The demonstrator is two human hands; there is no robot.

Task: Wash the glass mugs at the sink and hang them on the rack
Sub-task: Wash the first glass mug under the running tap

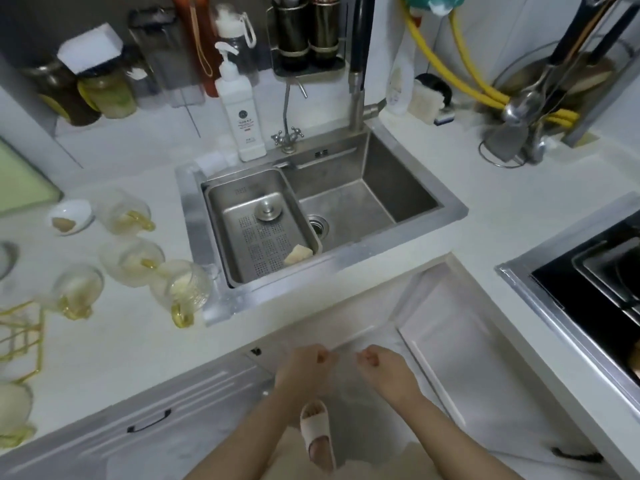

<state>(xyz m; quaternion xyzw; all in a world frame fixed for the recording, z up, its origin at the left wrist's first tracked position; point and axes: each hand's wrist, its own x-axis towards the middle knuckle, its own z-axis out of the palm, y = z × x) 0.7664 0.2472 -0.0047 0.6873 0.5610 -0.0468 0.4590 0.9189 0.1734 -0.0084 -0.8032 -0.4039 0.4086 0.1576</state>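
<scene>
Several glass mugs with yellow handles lie on the white counter left of the sink: one at the back (124,211), one behind the front pair (133,261), one at the front left (78,289) and one by the sink rim (183,289). A gold wire rack (20,334) stands at the left edge. The steel sink (346,202) is dry, and the tap (356,81) is not running. My left hand (304,368) and my right hand (384,370) are low in front of the cupboard. Both are curled and pinch a thin clear plastic sheet (343,393) between them.
A perforated steel basket (221,202) sits in the sink's left half with a sponge (298,254) and a drain plug in it. A white pump bottle (242,112) stands behind the sink. Jars stand at the back left, a utensil stand at the back right, and a hob (588,289) to the right.
</scene>
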